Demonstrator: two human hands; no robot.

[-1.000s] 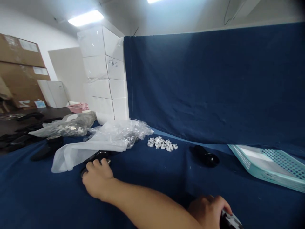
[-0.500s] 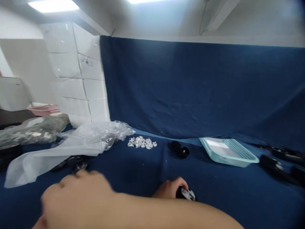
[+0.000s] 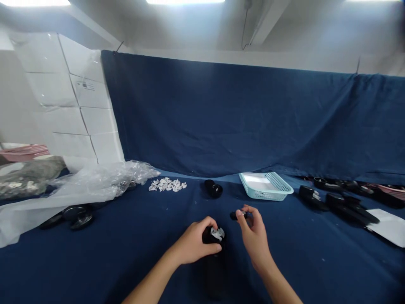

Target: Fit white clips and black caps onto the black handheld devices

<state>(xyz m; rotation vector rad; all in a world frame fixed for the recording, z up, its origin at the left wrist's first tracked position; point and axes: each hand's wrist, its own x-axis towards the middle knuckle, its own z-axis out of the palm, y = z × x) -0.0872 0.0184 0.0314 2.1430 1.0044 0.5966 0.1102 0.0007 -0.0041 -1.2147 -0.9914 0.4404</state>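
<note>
My left hand (image 3: 194, 242) is wrapped round a black rounded housing (image 3: 207, 237), whose end faces up. A grey-white plastic piece (image 3: 217, 233) sits in that open end, between my thumb and fingers. Just to the right, my right hand (image 3: 255, 238) pinches a small dark piece (image 3: 233, 215) between thumb and fingertips; its exact kind is unclear. The two hands are apart, with a short gap between the pieces. Beyond them lies another black cylindrical part (image 3: 214, 189) on the blue cloth (image 3: 177, 215).
A pile of small white plastic pieces (image 3: 167, 184) lies behind my left hand. A light-blue basket (image 3: 268, 195) stands at the back right. Black parts (image 3: 343, 209) and a white sheet (image 3: 387, 226) are at right; clear plastic bagging (image 3: 95, 185) and black parts (image 3: 76, 215) at left.
My right hand has come back from the far left, where its arm crossed over my left arm, and now holds a small dark piece. The view has turned right.
</note>
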